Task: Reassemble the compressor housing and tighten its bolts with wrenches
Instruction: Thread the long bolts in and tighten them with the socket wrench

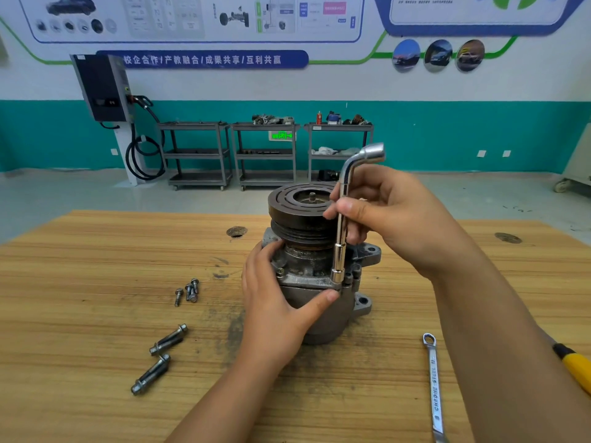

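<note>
The compressor (303, 262) stands upright near the middle of the wooden counter (96, 282), with its grooved pulley (300, 219) and clutch plate uppermost.

The left hand (271, 302) grips the compressor body from the near left side. Its thumb lies across the front just below the housing joint, and its fingers (270, 249) are spread round the upper housing.

The right hand (393, 215) holds an L-shaped socket wrench (339, 251) upright, the thumb and curled fingers pinching the shaft beside the pulley. The lower socket end sits on a bolt at the housing flange; the bent upper end points away to the right.

Loose parts on the counter, left of the compressor:
- a cluster of short bolts (189, 290)
- two long bolts (169, 342), nearer the front edge

A ring spanner (433, 378) marked CHROME STEEL lies to the right. A yellow-handled tool (575, 369) lies at the right edge, partly out of frame
</note>
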`<state>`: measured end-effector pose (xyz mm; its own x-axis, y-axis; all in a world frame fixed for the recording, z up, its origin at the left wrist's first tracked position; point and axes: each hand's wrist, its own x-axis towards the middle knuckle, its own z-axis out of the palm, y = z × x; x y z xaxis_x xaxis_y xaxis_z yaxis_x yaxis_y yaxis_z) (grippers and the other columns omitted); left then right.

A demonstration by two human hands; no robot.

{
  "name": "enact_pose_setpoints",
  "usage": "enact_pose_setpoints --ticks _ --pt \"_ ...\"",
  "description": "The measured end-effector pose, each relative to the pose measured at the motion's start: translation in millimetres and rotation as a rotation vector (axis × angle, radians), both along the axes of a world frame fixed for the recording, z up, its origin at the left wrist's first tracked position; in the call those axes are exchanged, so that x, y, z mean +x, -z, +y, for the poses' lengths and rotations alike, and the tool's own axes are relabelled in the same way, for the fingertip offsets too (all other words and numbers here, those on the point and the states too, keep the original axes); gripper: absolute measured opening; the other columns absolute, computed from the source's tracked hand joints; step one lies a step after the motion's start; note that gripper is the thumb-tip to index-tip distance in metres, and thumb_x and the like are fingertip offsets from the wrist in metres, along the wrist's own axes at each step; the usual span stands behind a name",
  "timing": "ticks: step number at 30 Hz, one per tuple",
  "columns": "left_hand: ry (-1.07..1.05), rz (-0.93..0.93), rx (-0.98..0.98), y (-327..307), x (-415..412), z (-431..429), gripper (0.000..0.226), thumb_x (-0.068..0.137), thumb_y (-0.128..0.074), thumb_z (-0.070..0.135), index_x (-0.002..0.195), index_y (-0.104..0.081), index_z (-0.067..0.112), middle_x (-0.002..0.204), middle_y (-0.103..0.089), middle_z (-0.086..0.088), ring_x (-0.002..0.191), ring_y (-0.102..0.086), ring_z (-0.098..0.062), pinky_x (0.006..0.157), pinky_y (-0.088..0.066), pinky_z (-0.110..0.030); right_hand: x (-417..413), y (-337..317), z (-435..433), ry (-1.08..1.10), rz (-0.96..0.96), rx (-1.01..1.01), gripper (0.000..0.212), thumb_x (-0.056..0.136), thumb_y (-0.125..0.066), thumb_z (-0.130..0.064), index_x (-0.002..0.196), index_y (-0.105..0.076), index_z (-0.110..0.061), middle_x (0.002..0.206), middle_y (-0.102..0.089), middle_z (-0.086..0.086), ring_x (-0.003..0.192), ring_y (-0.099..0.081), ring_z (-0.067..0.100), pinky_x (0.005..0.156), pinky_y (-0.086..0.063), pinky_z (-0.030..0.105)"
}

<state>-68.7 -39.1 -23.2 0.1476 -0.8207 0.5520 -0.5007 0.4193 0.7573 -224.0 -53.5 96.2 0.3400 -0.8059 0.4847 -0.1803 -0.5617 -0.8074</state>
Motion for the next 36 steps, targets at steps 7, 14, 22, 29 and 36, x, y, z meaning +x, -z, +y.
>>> enact_pose_setpoints --ticks 7,14,22,29,36 --pt "0.006 -0.001 -0.001 -0.2 0.1 -0.3 0.083 0.058 -0.073 0.058 0.123 -0.024 0.045 0.133 -0.032 0.013 0.123 -0.027 0.000 0.102 -0.027 -0.026 4.1 0.8 1.4 -0.016 0.012 -0.022 0.017 0.090 -0.058 -0.006 0.089 -0.062 -0.023 0.083 -0.070 -0.001 0.052 -0.055 0.006 0.055 -0.048 0.019" --pt "0.012 0.001 -0.001 0.0 0.2 -1.0 0.083 0.059 -0.074 0.057 0.123 -0.024 0.045 0.133 -0.031 0.013 0.122 -0.026 0.002 0.101 -0.027 -0.025 3.5 -2.0 2.7 -0.006 0.022 -0.029 0.021 0.090 -0.054 0.002 0.084 -0.062 -0.017 0.075 -0.072 -0.002 0.049 -0.056 0.008 0.054 -0.051 0.022" --pt "0.018 0.009 0.006 0.1 0.5 -0.7 0.082 0.057 -0.073 0.060 0.122 -0.024 0.046 0.131 -0.031 0.016 0.121 -0.026 0.003 0.100 -0.026 -0.023 4.7 -1.3 3.2 0.045 0.004 -0.055 0.018 0.093 -0.054 -0.009 0.099 -0.060 -0.024 0.078 -0.071 -0.002 0.054 -0.055 0.001 0.053 -0.045 0.016" --pt "0.012 0.011 0.028 -1.3 0.2 -0.2 0.085 0.053 -0.066 0.069 0.122 -0.022 0.048 0.131 -0.031 0.016 0.122 -0.027 0.001 0.101 -0.026 -0.024 12.1 -5.9 4.8 -0.006 -0.094 -0.050 0.038 0.086 -0.035 -0.054 0.085 -0.055 -0.022 0.069 -0.061 -0.005 0.044 -0.045 0.006 0.045 -0.038 0.015" --pt "-0.014 -0.009 0.027 -0.8 1.8 -1.3 0.084 0.053 -0.071 0.064 0.121 -0.024 0.049 0.133 -0.032 0.015 0.125 -0.028 -0.003 0.105 -0.030 -0.029 30.3 -6.6 1.6 0.212 -0.121 -0.188 0.044 0.085 -0.056 -0.054 0.068 -0.054 -0.013 0.063 -0.056 0.007 0.045 -0.045 0.005 0.049 -0.039 0.025"
